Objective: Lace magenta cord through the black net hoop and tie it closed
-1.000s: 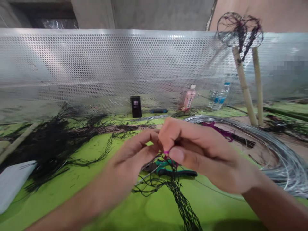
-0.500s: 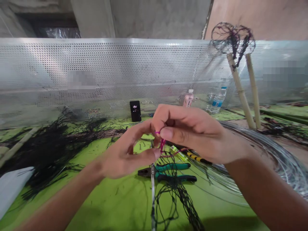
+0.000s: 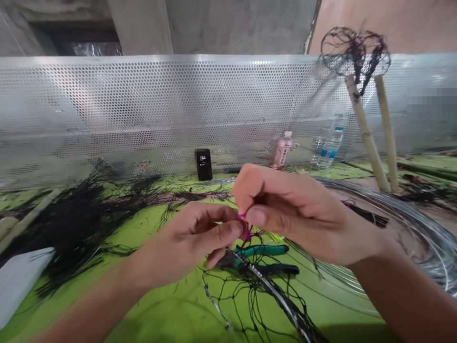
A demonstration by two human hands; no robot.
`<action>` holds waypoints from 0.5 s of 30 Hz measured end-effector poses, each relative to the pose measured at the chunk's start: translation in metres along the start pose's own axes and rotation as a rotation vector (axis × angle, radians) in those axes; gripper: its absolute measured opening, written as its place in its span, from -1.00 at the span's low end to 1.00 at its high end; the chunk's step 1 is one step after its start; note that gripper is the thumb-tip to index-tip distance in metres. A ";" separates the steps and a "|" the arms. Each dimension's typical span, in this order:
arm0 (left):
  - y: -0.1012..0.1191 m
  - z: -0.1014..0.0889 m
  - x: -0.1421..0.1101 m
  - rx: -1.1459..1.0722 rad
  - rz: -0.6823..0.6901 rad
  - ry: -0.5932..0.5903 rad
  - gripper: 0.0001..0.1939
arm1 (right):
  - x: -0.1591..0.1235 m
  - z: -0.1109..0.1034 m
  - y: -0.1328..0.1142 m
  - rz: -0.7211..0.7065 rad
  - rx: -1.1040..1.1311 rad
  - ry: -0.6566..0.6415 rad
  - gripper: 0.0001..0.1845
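My right hand pinches a thin magenta cord between thumb and bent forefinger. Close against it on the left, my left hand has thumb and forefinger pressed together at the same cord; the exact grip is partly hidden by the fingers. Below the hands hangs a black knotted net, with a silvery wire running down to the right from near the left fingertips. Behind the net, pliers with green and black handles lie on the green table surface.
A coil of clear wire spreads at the right. Black strands are heaped at the left beside a white flat piece. Against the perforated metal panel stand a phone, a pink bottle, a water bottle and bamboo poles.
Both hands have come down slightly. My left thumb and forefinger have closed together at the cord. The net and wire have swung, with the wire now slanting down to the right.
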State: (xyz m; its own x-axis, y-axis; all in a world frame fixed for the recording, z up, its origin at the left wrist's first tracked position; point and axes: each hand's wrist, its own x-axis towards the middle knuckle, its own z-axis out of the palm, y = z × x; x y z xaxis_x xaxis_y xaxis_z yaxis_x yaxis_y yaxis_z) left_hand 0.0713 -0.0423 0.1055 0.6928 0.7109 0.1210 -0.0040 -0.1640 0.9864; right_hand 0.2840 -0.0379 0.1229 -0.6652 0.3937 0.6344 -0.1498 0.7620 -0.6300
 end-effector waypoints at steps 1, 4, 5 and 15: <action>0.000 0.000 0.000 -0.005 -0.010 0.000 -0.79 | 0.000 0.000 0.000 -0.017 -0.008 -0.010 -0.85; 0.000 -0.003 -0.001 -0.037 0.001 -0.022 -0.80 | 0.000 0.000 0.001 -0.048 -0.030 -0.051 -0.85; 0.000 -0.004 -0.001 -0.048 0.001 -0.038 -0.81 | 0.000 0.000 0.001 -0.059 -0.037 -0.061 -0.86; -0.003 -0.006 -0.001 0.174 0.063 0.084 -0.96 | -0.001 -0.001 0.002 -0.002 -0.040 -0.084 -0.87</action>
State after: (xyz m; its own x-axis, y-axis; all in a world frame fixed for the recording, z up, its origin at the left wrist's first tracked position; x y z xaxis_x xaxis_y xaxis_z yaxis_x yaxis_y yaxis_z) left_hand 0.0669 -0.0385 0.1029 0.6322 0.7492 0.1976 0.0846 -0.3202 0.9436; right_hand 0.2851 -0.0362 0.1217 -0.7245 0.3487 0.5945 -0.1229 0.7834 -0.6093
